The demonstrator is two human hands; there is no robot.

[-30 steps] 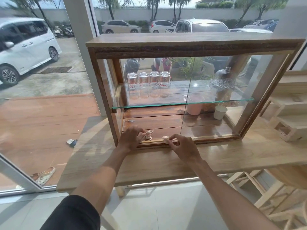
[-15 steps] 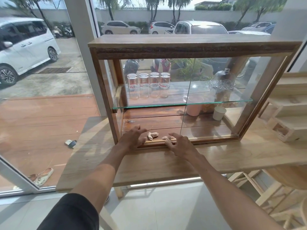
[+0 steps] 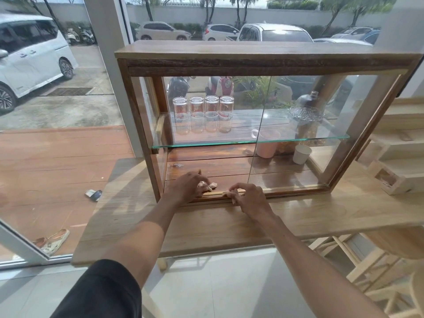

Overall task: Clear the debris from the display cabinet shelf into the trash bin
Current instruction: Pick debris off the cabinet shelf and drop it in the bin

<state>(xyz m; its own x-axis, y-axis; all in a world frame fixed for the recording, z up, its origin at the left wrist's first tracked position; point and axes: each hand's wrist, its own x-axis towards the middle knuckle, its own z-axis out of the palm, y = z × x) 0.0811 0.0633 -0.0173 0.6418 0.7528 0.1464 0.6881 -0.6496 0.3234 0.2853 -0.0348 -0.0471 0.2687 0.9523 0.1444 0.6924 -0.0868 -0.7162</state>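
Note:
A wooden display cabinet (image 3: 263, 56) with glass sides stands on a wooden table by the window. On its bottom shelf (image 3: 211, 168), at the front edge, lie pale crumpled scraps of debris (image 3: 210, 185). My left hand (image 3: 185, 187) rests on the shelf with its fingertips pinching those scraps. My right hand (image 3: 249, 197) sits on the front rail, fingers curled on another small pale scrap (image 3: 228, 193). One more tiny piece (image 3: 177, 165) lies farther back on the left. No trash bin is in view.
Several upturned glasses (image 3: 203, 115) stand on the glass shelf (image 3: 252, 142). A pink mug (image 3: 266, 143), a white paper cup (image 3: 301, 154) and a dark bottle under a glass dish (image 3: 306, 113) stand at the right. Light wooden shelving (image 3: 399, 157) and stools (image 3: 378, 271) are to the right.
Both hands stayed at the front of the bottom shelf. My left fingers spread, then closed on the scraps; my right fingers curled onto the scrap at the rail.

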